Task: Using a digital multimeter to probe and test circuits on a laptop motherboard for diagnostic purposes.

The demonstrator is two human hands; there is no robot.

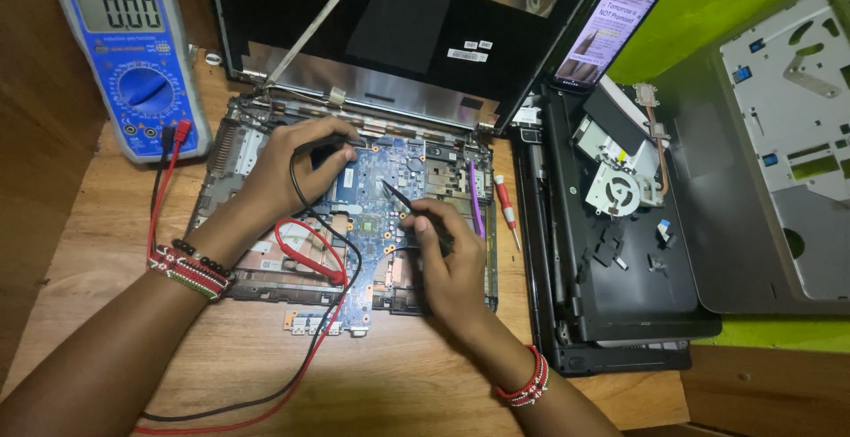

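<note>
Phone [613, 25], cooling fan [617, 193] (screwdriver [506, 209] nearby)

Both arms are bare, no sleeves at all. The left hand [288, 167] has a wide beaded wristband [188, 271] in red with white and dark bits, plus a string of round black beads right next to it. The right hand [453, 264] wears a thinner red beaded bracelet [524, 385] with white accents.

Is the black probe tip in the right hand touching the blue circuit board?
Cannot tell. In the head view the right hand points the black probe down over the blue circuit board, but the tip is too small to show contact or a gap.
</note>
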